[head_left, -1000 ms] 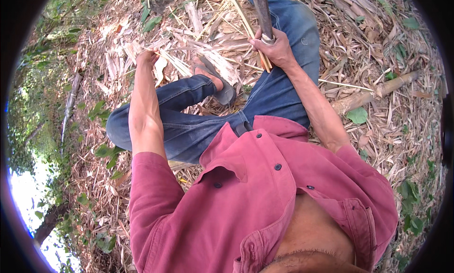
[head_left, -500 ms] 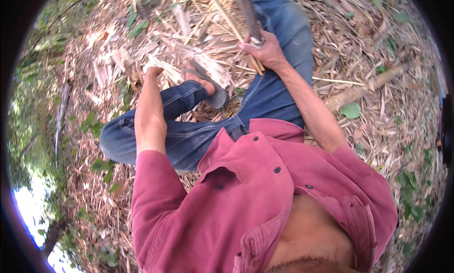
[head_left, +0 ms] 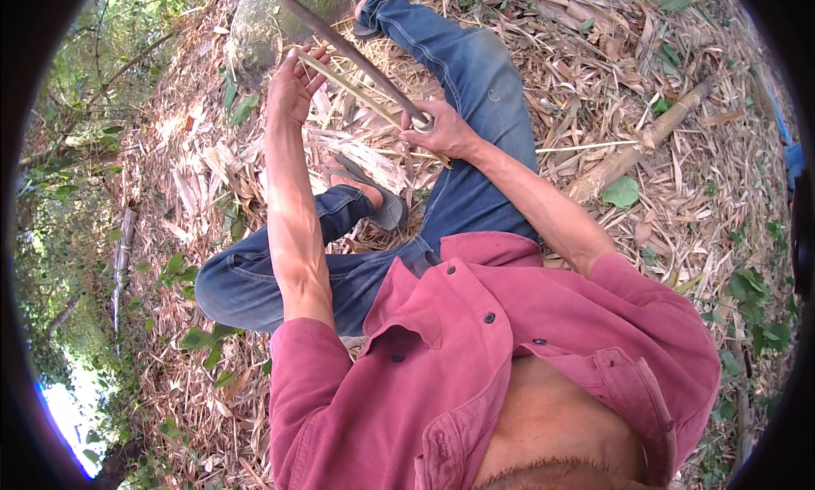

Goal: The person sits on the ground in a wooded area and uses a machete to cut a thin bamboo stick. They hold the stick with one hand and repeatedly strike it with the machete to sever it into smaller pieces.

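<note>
My right hand (head_left: 443,132) is closed around the near end of a long dark rod-like tool (head_left: 348,53), where a pale metal ring shows at the fist. A thin pale bamboo-like strip (head_left: 352,89) runs beside the tool and passes at the same hand, its near end poking out below over my thigh. At the strip's far end is my left hand (head_left: 295,91), palm turned up and fingers apart. Its fingertips are at the strip, but I cannot make out a firm grip. Both hands are above the ground between my bent legs in blue jeans (head_left: 484,91).
A large mossy stone (head_left: 263,31) lies past my left hand. Dry leaves and pale shavings (head_left: 221,163) cover the ground. My sandalled foot (head_left: 373,197) rests between the legs. To the right lies a thick dry stalk (head_left: 628,159), with a green leaf (head_left: 621,192) beside it.
My left hand has moved up and away from me to the strip's far end. The right hand has shifted slightly left, and the dark tool now slants left. More of the stone is in view.
</note>
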